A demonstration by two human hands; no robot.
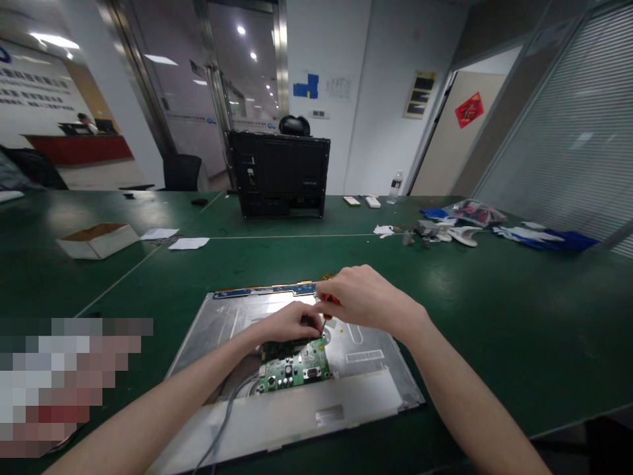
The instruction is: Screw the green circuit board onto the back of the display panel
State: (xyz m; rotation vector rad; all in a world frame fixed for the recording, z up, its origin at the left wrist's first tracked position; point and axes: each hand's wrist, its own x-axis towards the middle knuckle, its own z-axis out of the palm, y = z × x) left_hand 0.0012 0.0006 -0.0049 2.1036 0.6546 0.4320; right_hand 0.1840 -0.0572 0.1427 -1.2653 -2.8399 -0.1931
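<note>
A silver metal display panel [363,371] lies back side up on the green table. On its middle sits a green circuit board [302,364], with a grey cable [228,412] running from its left side toward me. My right hand [366,297] is closed around a screwdriver [331,299] with a red and black handle. The screwdriver's shaft points down at the board's top right corner. There, my left hand [291,321] bends its fingers close to the tip; what they pinch, if anything, is hidden. A blue strip board [257,291] runs along the panel's far edge.
Across the green table [494,316] stands a black monitor casing [281,175]. An open box [99,241] and papers [188,243] lie at left. A water bottle [395,187], small parts [428,229] and plastic bags [475,212] are at right. A blurred patch covers the lower left.
</note>
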